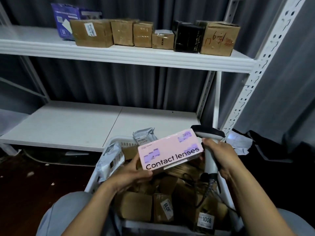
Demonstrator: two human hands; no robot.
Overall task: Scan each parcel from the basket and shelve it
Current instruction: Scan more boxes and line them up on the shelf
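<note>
While a white rack [265,65] is standing against grey curtains, its upper shelf [119,55] is carrying a row of parcels. A purple box [63,19] is sitting at the left end, with four brown boxes [92,34] beside it, then a black box [187,38], then a box with red writing [219,38] at the right end, all packed close side by side. The lower shelf [68,125] is lying just behind a white basket [117,139], which is resting in front of the person, between grey-trousered knees. Brown parcels [134,205] are filling the basket, and grey mailers [110,160] are leaning along its left and far sides.

A pink box [170,150] marked "Contact lenses" is hovering over the basket's far half, printed face up and tilted. The left grip [131,174] is holding this box at its near left corner, fingers curling round the edge. The right grip [221,155] is wrapping fully round the handle of a scanner [210,159], fingers closing tight. The scanner's dark head is sitting just beside the pink box's far right corner; whether the two are touching cannot be told. A coiled cable [211,184] is trailing from the handle down into the basket.
</note>
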